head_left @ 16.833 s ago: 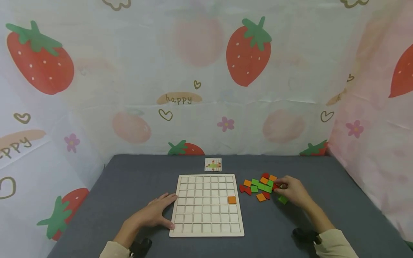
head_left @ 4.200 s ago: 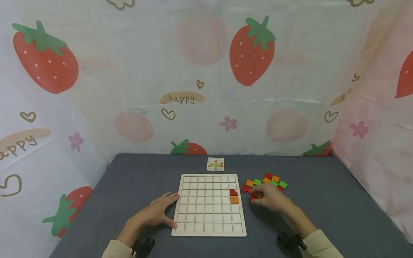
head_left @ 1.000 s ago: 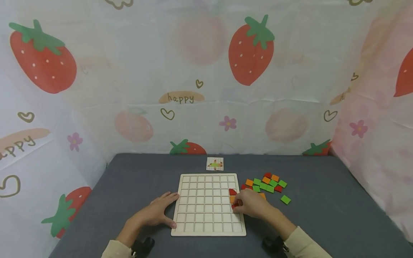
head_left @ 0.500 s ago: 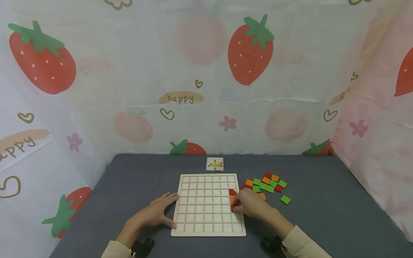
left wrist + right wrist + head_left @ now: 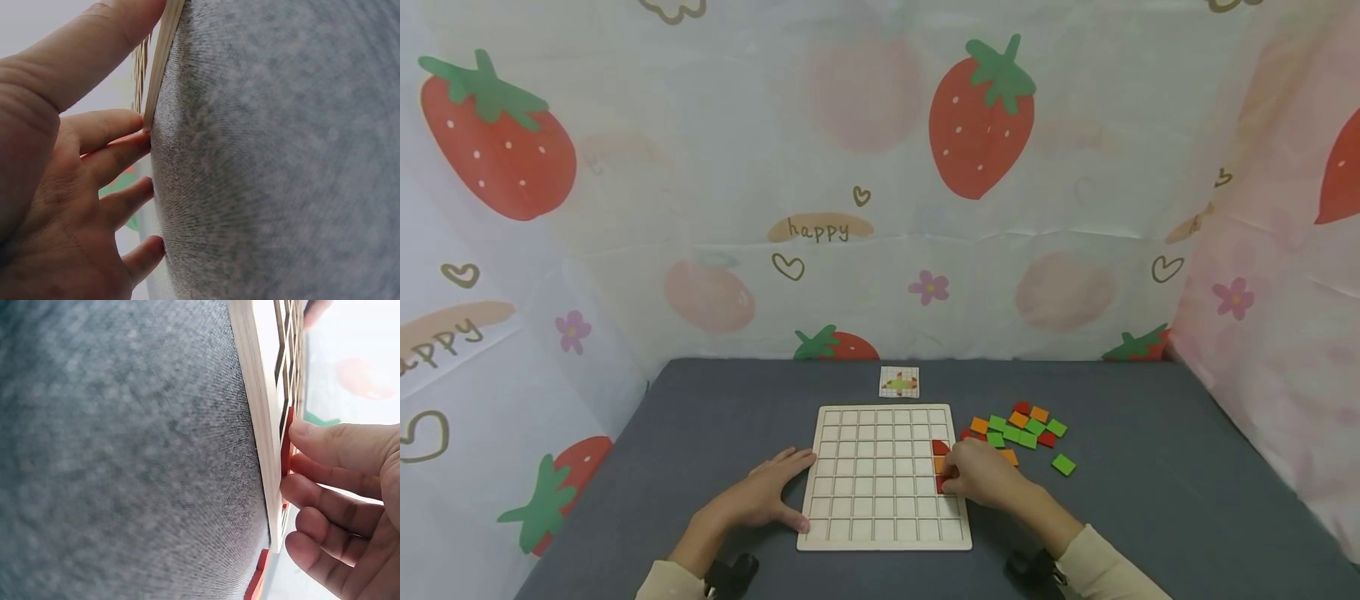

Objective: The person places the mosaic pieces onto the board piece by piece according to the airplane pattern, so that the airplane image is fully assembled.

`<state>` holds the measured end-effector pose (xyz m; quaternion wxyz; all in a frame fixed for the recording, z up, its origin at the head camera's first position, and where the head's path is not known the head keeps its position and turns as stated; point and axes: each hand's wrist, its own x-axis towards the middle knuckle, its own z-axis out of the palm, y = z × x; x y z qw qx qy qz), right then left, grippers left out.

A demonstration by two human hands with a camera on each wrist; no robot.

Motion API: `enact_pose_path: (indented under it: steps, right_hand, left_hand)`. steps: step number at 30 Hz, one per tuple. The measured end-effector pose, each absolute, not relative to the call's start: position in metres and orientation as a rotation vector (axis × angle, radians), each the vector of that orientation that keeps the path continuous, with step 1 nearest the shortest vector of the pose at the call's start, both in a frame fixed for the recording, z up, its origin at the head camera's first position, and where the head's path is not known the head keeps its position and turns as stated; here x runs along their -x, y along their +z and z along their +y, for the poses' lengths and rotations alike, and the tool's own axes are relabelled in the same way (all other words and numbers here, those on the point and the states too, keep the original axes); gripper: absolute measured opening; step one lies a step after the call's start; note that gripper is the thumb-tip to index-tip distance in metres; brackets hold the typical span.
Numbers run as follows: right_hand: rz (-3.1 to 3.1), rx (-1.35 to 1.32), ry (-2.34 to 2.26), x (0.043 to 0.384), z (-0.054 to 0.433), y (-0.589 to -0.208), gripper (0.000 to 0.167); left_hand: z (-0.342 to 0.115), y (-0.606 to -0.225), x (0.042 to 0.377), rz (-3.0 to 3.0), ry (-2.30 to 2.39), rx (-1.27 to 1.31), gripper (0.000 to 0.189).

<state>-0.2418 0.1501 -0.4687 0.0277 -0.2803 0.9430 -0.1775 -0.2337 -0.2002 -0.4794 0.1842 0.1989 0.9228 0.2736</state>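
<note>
A pale wooden grid board (image 5: 880, 508) lies flat on the table. My left hand (image 5: 766, 492) rests at its left edge, fingers spread and thumb near the lower left corner. Over the right-hand column, my right hand (image 5: 988, 475) pinches a red tile (image 5: 286, 447) between thumb and fingers. That tile lies in the cell just below an orange square tile (image 5: 939, 464), and the fingers cover part of it. Above the orange tile sits a red tile with one rounded side (image 5: 940, 447). In the left wrist view, the fingertips (image 5: 140, 122) meet the board's edge.
Right of the board lies a loose group of green tiles (image 5: 1011, 433), orange tiles (image 5: 1018, 419) and red tiles (image 5: 1047, 438), partly behind the right hand. One green tile (image 5: 1063, 464) lies apart. A small pattern card (image 5: 899, 382) lies beyond the board on the grey tablecloth (image 5: 737, 400).
The right hand has moved from the loose tiles to the board with a red tile, which now sits flatter in its cell. Earlier, the rounded red tile above the orange one was added. Left hand stays.
</note>
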Motion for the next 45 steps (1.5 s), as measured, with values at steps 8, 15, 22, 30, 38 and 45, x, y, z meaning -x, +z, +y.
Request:
enact_pose_path:
  steps: [8,15,22,30,38,45]
  right_hand:
    - [2.867,0.895,-0.639,0.244,0.156,-0.471,0.006]
    - [2.789,0.816,-0.790,0.248,0.169,-0.476,0.007]
    - [2.823,0.742,-0.810,0.250,0.179,-0.469,0.008]
    - [2.817,0.606,-0.904,0.251,0.196,-0.461,0.013]
    - [2.893,0.630,-0.919,0.255,0.213,-0.462,0.016]
    - [2.919,0.556,-0.863,0.257,0.223,-0.463,0.020]
  left_hand:
    - [-0.200,-0.480,0.234,2.602,0.764,-0.556,0.104]
    - [-0.198,-0.480,0.234,2.606,0.747,-0.548,0.104]
    - [-0.197,-0.478,0.233,2.619,0.749,-0.541,0.104]
    - [-0.197,-0.478,0.234,2.600,0.774,-0.572,0.102]
    - [-0.198,-0.477,0.234,2.613,0.773,-0.572,0.103]
    - [-0.199,-0.475,0.232,2.598,0.777,-0.580,0.102]
